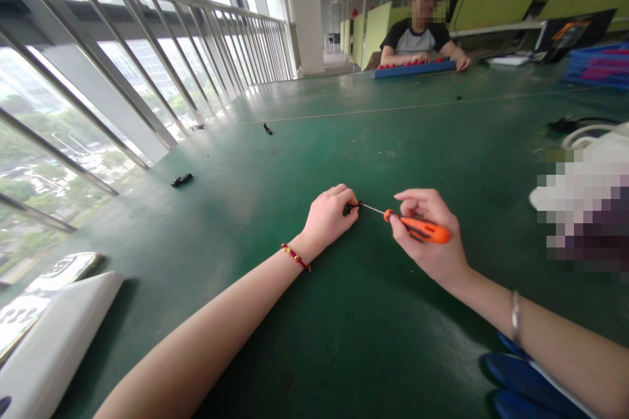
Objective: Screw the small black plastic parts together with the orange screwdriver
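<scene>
My left hand (333, 213) is closed around a small black part (348, 209), mostly hidden by the fingers, just above or on the green table (295, 163). In my right hand (435, 236) is a screwdriver (425, 229) with an orange and black handle, held by thumb and fingers, the index finger raised off it. Its thin metal shaft points left, and the tip meets the black part at my left fingertips. What exactly the tip touches is too small to tell.
Small black pieces (182, 180) lie to the left. A white box (63, 340) and a phone-like object (49, 288) sit at the near left. Opposite, a person (417, 39) sits behind a blue tray (413, 69). A blue basket (597, 65) stands far right; blue objects (531, 380) lie near right.
</scene>
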Action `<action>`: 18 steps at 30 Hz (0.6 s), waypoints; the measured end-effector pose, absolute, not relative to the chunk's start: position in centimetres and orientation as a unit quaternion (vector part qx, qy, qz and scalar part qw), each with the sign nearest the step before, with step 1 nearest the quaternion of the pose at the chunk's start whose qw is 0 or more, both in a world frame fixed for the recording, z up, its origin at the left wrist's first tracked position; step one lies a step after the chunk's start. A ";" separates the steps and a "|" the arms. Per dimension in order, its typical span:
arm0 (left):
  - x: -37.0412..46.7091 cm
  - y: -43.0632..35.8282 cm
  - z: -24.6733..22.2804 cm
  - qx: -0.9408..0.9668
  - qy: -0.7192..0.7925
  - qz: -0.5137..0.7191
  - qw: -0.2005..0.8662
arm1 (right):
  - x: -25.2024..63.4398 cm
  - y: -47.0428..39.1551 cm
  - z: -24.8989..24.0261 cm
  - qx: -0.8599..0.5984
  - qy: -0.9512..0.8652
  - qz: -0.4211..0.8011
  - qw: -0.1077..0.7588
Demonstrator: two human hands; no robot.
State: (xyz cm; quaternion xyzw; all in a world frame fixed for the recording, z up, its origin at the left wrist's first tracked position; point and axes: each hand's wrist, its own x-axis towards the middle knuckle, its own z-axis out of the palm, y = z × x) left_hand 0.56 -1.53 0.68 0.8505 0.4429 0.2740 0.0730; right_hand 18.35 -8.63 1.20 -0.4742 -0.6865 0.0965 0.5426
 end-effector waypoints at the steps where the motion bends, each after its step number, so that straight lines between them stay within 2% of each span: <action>1: 0.6 -1.5 0.7 0.851 0.442 0.274 0.073 | 18.4 -8.6 1.3 -0.473 -0.698 0.097 0.528; 5: 0.6 -1.6 0.6 0.850 0.443 0.277 0.071 | 18.3 -8.8 1.5 -0.467 -0.726 0.088 0.497; 13: 0.6 -1.6 0.7 0.848 0.448 0.272 0.075 | 18.3 -8.6 1.2 -0.468 -0.679 0.109 0.555; 18: 0.6 -1.6 0.7 0.849 0.444 0.276 0.073 | 18.3 -8.7 1.4 -0.465 -0.720 0.103 0.505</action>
